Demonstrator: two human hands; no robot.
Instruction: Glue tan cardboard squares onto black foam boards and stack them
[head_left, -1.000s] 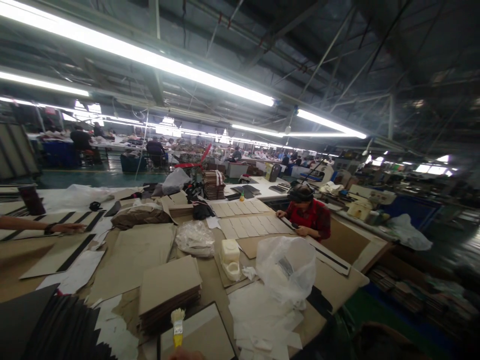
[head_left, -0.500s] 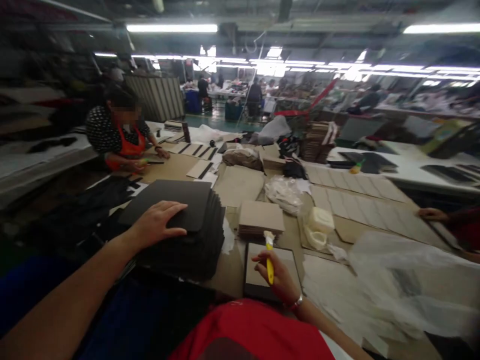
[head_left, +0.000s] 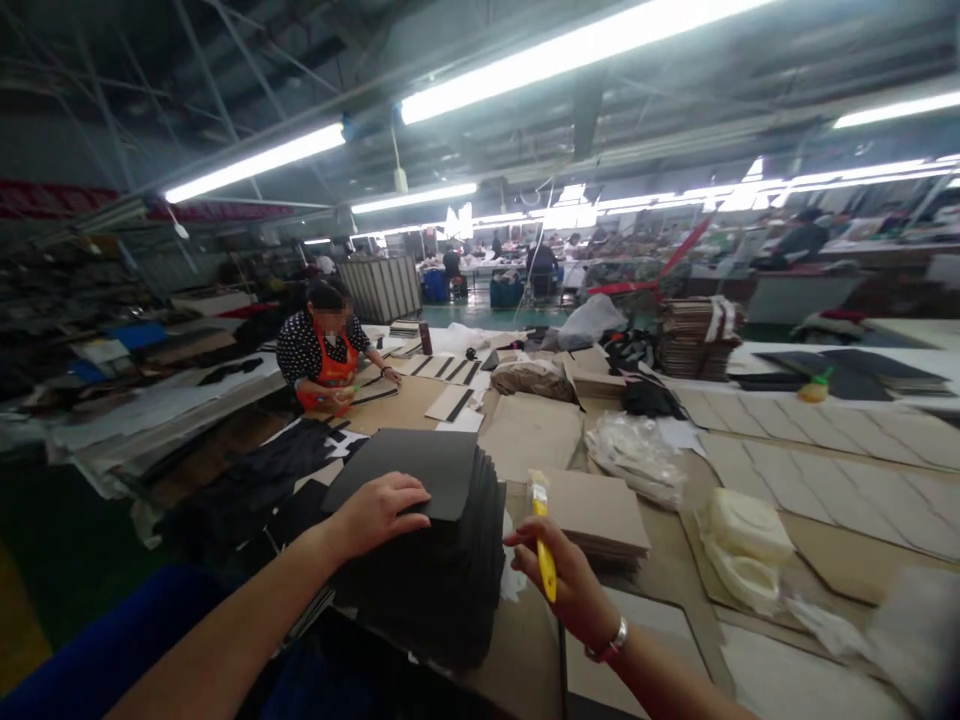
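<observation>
My left hand [head_left: 377,511] lies on the top sheet of a tall stack of black sheets [head_left: 433,545], fingers curled over the top sheet's near edge. My right hand [head_left: 564,583] is closed round the yellow handle of a small brush [head_left: 541,532], bristles pointing up. The brush hangs just right of the black stack, above a stack of brown cardboard sheets [head_left: 598,510]. A flat board with a dark border [head_left: 637,655] lies under my right wrist.
A person in a dotted top and orange apron [head_left: 325,347] works at the table's far left. Crumpled clear plastic [head_left: 637,452], a white plastic container [head_left: 744,535], rows of brown panels [head_left: 825,450] and a far cardboard stack [head_left: 688,336] fill the table.
The view swung left from the right-hand worker to my own hands. Since half a second ago my right hand with the brush has risen and moved closer to the black stack; my left hand stays on it.
</observation>
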